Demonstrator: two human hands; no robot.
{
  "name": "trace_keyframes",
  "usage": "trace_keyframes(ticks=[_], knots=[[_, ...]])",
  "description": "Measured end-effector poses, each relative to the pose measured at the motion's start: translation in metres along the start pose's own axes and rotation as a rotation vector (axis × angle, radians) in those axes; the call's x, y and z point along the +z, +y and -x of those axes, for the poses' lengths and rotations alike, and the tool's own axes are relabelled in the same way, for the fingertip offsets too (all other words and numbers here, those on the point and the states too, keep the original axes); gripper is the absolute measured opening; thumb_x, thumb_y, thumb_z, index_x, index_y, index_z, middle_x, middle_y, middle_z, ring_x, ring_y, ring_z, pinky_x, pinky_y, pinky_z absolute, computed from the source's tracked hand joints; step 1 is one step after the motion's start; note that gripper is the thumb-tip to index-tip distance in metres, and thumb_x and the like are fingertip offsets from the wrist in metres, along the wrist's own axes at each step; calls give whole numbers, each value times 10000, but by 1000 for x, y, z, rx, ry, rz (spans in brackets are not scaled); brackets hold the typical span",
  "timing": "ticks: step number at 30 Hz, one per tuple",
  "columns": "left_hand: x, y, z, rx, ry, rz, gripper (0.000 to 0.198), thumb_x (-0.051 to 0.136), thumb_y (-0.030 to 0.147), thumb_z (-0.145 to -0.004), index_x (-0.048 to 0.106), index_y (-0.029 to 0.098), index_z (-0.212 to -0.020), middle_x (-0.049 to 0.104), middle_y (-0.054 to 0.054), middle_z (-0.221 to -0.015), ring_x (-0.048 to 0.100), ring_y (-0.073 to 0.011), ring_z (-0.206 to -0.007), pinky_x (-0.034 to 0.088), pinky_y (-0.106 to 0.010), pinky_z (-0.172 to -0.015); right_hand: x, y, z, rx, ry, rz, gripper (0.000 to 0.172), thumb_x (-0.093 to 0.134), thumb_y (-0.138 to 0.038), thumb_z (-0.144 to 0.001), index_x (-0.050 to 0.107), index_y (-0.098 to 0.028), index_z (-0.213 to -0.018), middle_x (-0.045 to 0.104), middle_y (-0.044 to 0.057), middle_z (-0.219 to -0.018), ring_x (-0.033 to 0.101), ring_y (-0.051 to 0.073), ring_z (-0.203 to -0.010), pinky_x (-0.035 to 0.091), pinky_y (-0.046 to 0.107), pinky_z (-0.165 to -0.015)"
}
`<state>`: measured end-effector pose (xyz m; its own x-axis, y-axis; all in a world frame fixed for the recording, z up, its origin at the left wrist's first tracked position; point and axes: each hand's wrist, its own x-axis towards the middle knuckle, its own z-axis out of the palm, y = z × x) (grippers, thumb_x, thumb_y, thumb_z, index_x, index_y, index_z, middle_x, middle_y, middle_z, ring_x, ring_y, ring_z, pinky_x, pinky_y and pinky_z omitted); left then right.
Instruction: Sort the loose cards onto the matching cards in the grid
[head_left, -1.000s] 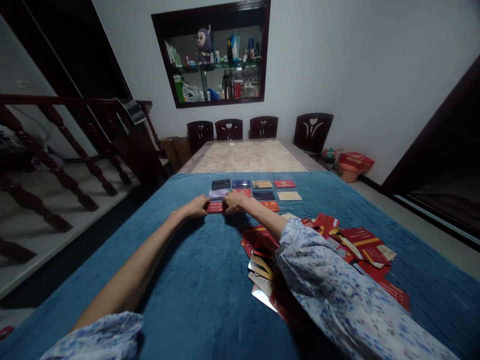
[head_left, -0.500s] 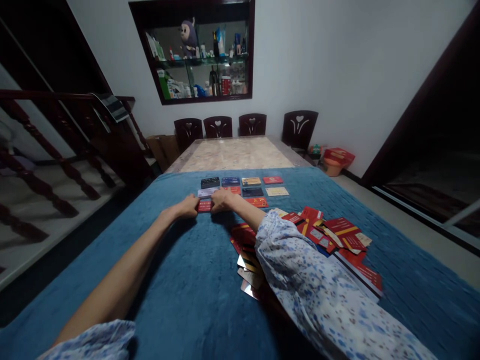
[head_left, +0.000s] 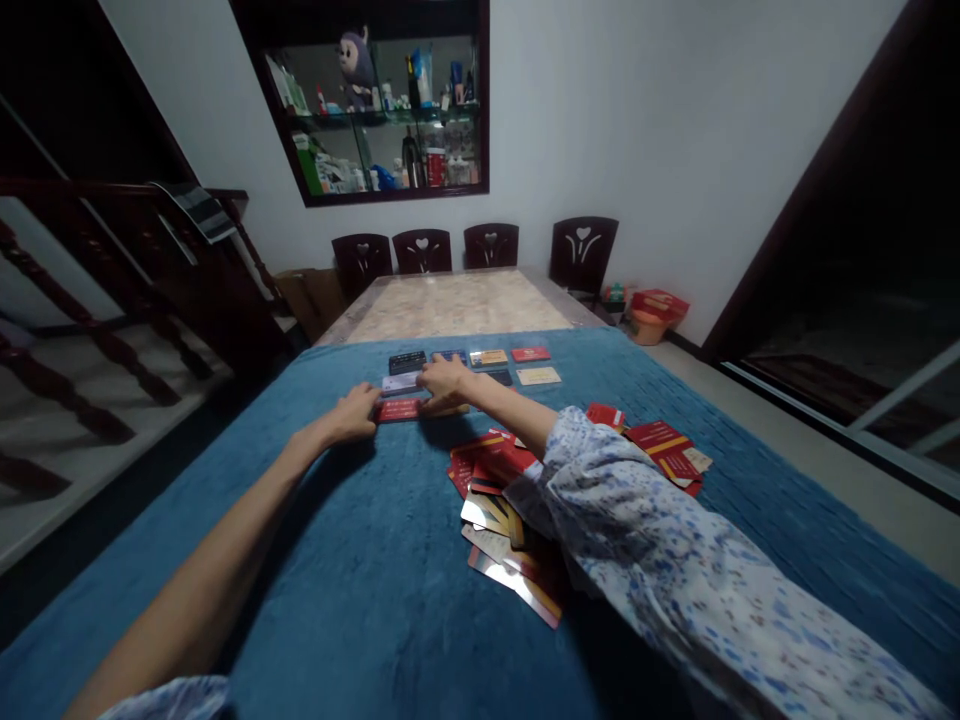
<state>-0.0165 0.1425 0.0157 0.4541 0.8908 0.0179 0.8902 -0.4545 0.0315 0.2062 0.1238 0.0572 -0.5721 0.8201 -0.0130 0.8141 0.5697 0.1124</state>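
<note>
My left hand (head_left: 355, 412) rests on the blue cloth, its fingertips at the left end of a red card (head_left: 399, 409). My right hand (head_left: 444, 382) is on the other side of that card, thumb and fingers bent down over a card with a yellowish edge (head_left: 454, 411), most of it hidden under the palm. Rows of cards lie just beyond: a black card (head_left: 407, 362), a blue card (head_left: 450, 355), a gold card (head_left: 488, 357) and a red one in the far row. A silvery card (head_left: 400, 383) and a cream card (head_left: 539, 376) flank the nearer row.
A loose heap of mostly red and gold cards (head_left: 487, 470) spreads under and around my right sleeve (head_left: 645, 510). The blue cloth (head_left: 360, 570) covers the near part of the table (head_left: 450, 303). Chairs (head_left: 491, 247) stand at the far end, below a wall cabinet.
My right hand has shifted slightly right and away from me; a yellowish card edge now shows beneath it. The right forearm has moved, uncovering more of the near heap. The view has turned slightly right.
</note>
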Motion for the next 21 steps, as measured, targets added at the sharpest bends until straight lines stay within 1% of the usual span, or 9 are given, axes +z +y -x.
trace_keyframes(ticks=[2,5,7,10,13,16,18,21], knots=[[-4,5,4,-1,24,-15,546,542,201,-715,548,161,-1259,526,-137,-1288,525,-286,-1190,456,-397,-1000,-2,7,12,5,28,-4,359,618,-364,-847,680,-191,-1155,613,143,-1281,459,334,-1229,404,504,-960],[-8,18,9,18,115,-11,448,503,242,-794,569,166,-1230,543,-132,-1257,520,-304,-1175,450,-454,-993,-3,17,33,27,72,-11,263,583,-288,-869,703,-198,-1084,650,129,-1227,487,316,-1194,400,429,-912],[-9,29,11,59,177,-6,405,478,218,-816,586,160,-1201,552,-133,-1237,523,-300,-1162,449,-457,-987,-2,24,47,45,109,-7,238,541,-237,-886,710,-197,-1048,673,123,-1184,511,300,-1154,389,398,-873],[-8,45,11,129,241,2,352,465,158,-825,612,170,-1144,571,-125,-1201,533,-275,-1130,445,-435,-988,0,33,67,83,156,-4,241,486,-210,-910,715,-191,-984,694,117,-1132,526,283,-1107,365,376,-837],[-6,62,8,211,279,36,292,471,139,-842,633,175,-1083,592,-119,-1147,548,-261,-1072,454,-423,-970,4,43,87,115,193,-10,256,464,-211,-921,709,-193,-991,696,111,-1121,522,273,-1089,340,363,-822],[-3,82,7,313,314,61,239,465,136,-870,639,156,-1032,601,-126,-1098,553,-256,-1054,453,-403,-958,8,51,109,140,203,-24,239,482,-221,-919,711,-200,-981,699,105,-1117,510,270,-1099,322,357,-829],[-1,97,7,359,315,77,217,469,131,-876,638,149,-1012,599,-126,-1074,558,-249,-1039,454,-387,-937,12,57,125,152,187,-24,222,496,-211,-913,713,-203,-957,708,96,-1079,517,257,-1070,314,356,-837],[0,120,9,411,296,93,214,450,120,-895,634,152,-998,597,-122,-1088,552,-240,-1035,448,-379,-907,20,65,148,178,187,-18,216,496,-216,-924,710,-199,-949,706,95,-1050,514,249,-1067,306,342,-801]])
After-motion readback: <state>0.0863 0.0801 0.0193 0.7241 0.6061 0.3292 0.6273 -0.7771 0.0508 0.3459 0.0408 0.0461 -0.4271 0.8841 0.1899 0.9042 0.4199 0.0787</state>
